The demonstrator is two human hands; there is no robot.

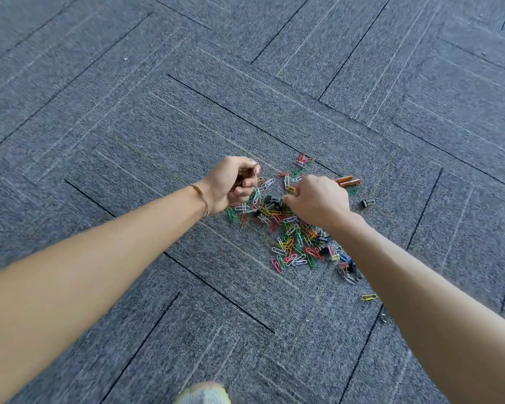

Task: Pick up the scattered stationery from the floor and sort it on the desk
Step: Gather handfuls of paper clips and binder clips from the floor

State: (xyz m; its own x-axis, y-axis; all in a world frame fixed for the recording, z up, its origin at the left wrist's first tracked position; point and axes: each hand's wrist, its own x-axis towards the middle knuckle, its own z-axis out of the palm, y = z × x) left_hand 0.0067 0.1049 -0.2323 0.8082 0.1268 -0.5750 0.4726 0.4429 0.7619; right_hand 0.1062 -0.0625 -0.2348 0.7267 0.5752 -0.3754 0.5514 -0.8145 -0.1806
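Left hand (234,185): fist curled round gathered paper clips.
Right hand (318,201): knuckles up, fingertips down in pile; grip hidden, cannot tell.
Paper clips (292,243): scattered with binder clips (367,203) on grey carpet floor (129,112).

left hand (233,182) gripping paper clips (286,228), carpet (129,112)

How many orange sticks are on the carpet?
2 orange sticks, side by side just beyond the right hand, at the clip pile's far edge. Others may be hidden under it.
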